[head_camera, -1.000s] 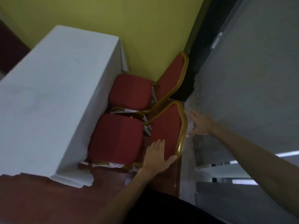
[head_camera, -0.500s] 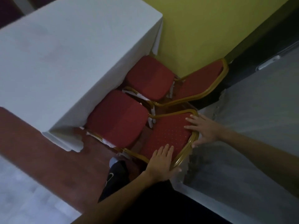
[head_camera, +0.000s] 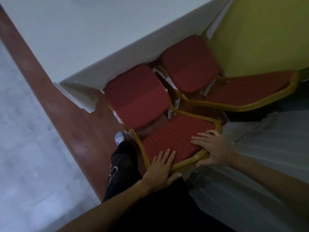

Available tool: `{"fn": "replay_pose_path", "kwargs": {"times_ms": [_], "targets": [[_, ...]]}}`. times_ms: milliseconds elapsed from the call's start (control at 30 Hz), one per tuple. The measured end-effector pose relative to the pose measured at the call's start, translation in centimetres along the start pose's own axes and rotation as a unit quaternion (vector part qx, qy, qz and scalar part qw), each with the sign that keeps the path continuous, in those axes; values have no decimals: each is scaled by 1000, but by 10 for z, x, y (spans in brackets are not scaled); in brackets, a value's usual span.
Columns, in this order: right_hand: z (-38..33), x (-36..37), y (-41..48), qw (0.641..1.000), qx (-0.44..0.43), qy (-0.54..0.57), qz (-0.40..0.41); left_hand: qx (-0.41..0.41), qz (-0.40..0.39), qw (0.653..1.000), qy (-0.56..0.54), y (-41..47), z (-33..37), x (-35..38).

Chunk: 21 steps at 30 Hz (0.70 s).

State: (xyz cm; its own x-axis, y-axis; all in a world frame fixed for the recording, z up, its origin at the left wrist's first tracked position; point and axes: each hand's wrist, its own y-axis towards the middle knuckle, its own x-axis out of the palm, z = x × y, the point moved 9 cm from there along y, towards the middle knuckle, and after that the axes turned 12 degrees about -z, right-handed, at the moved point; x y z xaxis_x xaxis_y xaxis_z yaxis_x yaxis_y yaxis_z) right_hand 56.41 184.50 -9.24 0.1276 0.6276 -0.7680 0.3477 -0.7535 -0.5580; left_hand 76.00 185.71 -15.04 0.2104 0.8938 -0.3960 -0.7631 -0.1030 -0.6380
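Two red padded chairs with gold frames stand side by side, their seats tucked under a white-clothed table (head_camera: 83, 39). The near chair (head_camera: 137, 99) has its backrest (head_camera: 175, 131) just below me. My left hand (head_camera: 160, 169) grips the backrest's top rail, fingers lying on the red padding and thumb behind the gold frame. My right hand (head_camera: 212, 148) holds the rail's right corner the same way, fingers on the padding and thumb under the rail. The far chair (head_camera: 189, 64) stands untouched beside the yellow wall (head_camera: 259, 39).
A second white-draped surface (head_camera: 267, 148) presses close on the right of the near chair. My leg in black trousers (head_camera: 120, 164) and a white-socked foot (head_camera: 119, 137) stand on the reddish wood floor strip (head_camera: 66, 114). Pale grey flooring (head_camera: 25, 148) lies left.
My right hand came from the white drape onto the near chair's backrest and closed over its corner. My left hand stayed on the rail. The view swung down over the chairs.
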Motion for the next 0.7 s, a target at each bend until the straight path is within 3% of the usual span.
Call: {"fn": "replay_pose_path", "kwargs": {"times_ms": [300,700], "targets": [[13,-4,-2,993,-105,-54,14,-27,35,999,-21,1,-7,2],[20,-16,20,993,-77,-74,58,-61,71,995,-23,-2,-21,-33]]}}
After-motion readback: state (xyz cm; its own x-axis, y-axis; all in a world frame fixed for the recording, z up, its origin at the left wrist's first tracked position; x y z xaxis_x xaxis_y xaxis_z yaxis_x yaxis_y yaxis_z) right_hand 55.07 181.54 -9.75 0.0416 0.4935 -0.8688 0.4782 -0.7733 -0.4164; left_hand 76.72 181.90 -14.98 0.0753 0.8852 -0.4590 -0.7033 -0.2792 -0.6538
